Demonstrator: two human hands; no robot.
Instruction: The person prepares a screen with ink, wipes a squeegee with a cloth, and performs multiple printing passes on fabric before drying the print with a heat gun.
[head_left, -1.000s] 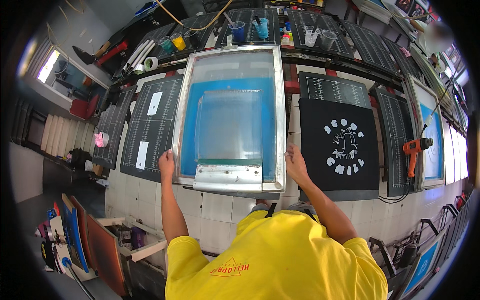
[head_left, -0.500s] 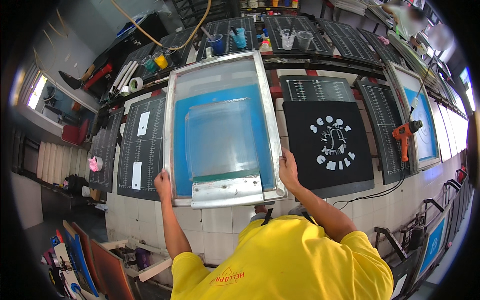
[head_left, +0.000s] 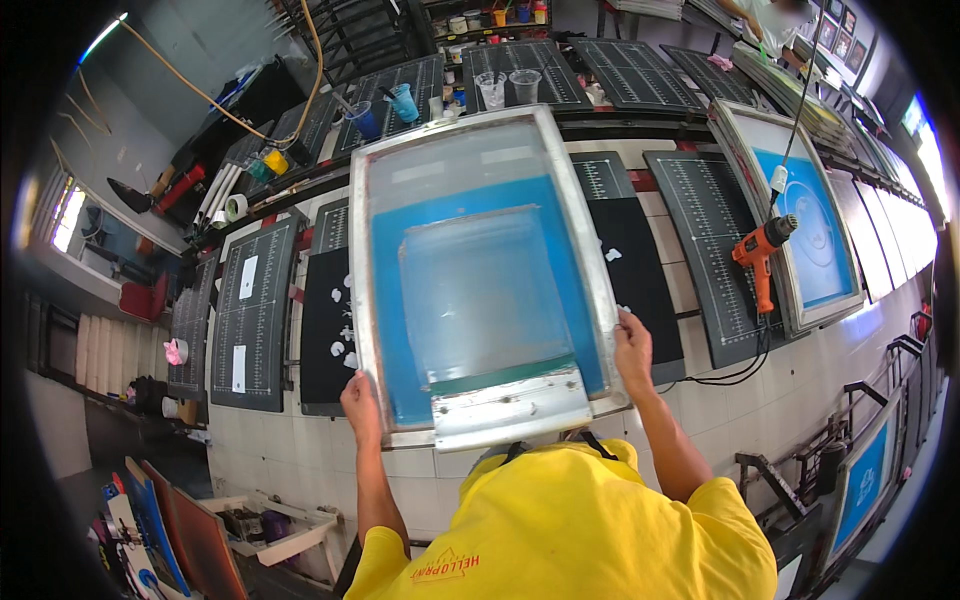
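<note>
A screen-printing frame [head_left: 572, 195] with a metal rim and blue mesh is held up by its two lower sides. My left hand [head_left: 362, 408] is closed on the left side of the rim near its lower corner. My right hand [head_left: 632, 352] grips the right side, at about the same height. A squeegee [head_left: 510, 408] with a metal holder and green blade lies across the lower end of the mesh. Beneath the frame is a black fabric [head_left: 640, 285] with a white print; the frame hides its middle. Whether frame and fabric touch, I cannot tell.
An orange heat gun [head_left: 762, 258] hangs at the right by another blue screen [head_left: 815, 220]. Dark ruled boards [head_left: 250, 320] stand on both sides. Beyond the frame are cups of ink, among them a light blue cup [head_left: 404, 103] and a clear cup [head_left: 525, 86].
The frame, with the squeegee on it, has moved right in both my hands. It now covers the middle of the black fabric's print. My view has shifted too.
</note>
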